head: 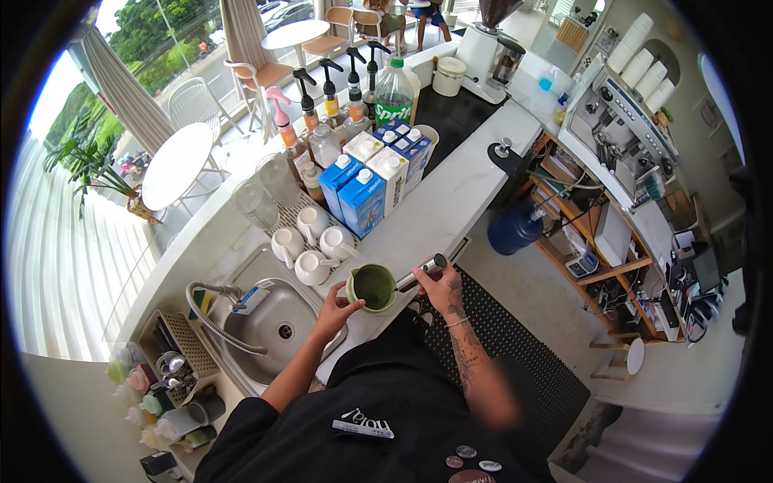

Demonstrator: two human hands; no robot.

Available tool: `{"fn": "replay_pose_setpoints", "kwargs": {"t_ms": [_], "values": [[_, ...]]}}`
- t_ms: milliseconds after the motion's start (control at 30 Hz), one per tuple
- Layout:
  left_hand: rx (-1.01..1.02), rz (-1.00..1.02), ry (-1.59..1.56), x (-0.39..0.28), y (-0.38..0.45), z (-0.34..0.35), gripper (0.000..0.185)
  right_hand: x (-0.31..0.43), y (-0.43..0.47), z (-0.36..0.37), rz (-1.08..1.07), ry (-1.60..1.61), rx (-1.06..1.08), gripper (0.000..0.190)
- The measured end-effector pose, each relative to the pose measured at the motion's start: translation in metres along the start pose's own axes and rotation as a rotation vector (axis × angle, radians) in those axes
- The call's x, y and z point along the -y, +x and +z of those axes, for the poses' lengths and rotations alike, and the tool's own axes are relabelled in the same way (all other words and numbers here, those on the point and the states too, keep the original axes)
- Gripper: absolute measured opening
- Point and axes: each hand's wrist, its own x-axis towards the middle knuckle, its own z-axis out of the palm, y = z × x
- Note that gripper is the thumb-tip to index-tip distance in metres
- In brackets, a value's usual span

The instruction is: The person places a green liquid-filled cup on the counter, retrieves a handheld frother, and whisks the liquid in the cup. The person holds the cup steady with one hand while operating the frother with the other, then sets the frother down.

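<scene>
My left hand (336, 313) grips the side of a pale green spouted bowl (392, 279), thumb at the near rim. Dark green liquid (372, 288) lies in the bottom of the bowl. A handheld electric milk frother (432, 264), silver and black, is held in my right hand (444, 291). It slants down to the left, its lower end at the right rim of the bowl; the whisk tip cannot be made out. The bowl is by the front edge of the marble-look counter (447, 208).
Upturned white cups (311, 267) stand on a drying mat beyond the bowl, beside milk cartons (362, 202) and pump bottles (309, 108). A steel sink (266, 356) with a spring-hose tap (202, 317) lies to the left. Behind on the right are an espresso machine (628, 133) and a water jug (515, 231).
</scene>
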Motion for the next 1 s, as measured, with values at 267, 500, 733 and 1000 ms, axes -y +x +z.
{"fn": "replay_pose_setpoints", "kwargs": {"t_ms": [267, 500, 733, 1000], "values": [[-0.008, -0.010, 0.029, 0.001, 0.001, 0.000, 0.079, -0.007, 0.001, 0.019, -0.044, 0.240, -0.070, 0.028], [-0.023, 0.014, -0.009, 0.008, 0.005, -0.001, 0.083, -0.001, -0.006, 0.019, 0.093, 0.335, 0.065, 0.025], [0.002, 0.000, 0.024, 0.004, 0.003, -0.001, 0.080, -0.002, 0.003, 0.002, -0.110, -0.124, -0.041, 0.027], [-0.008, -0.010, -0.013, 0.006, 0.004, -0.001, 0.081, -0.001, -0.006, 0.027, 0.060, 0.421, 0.013, 0.025]]}}
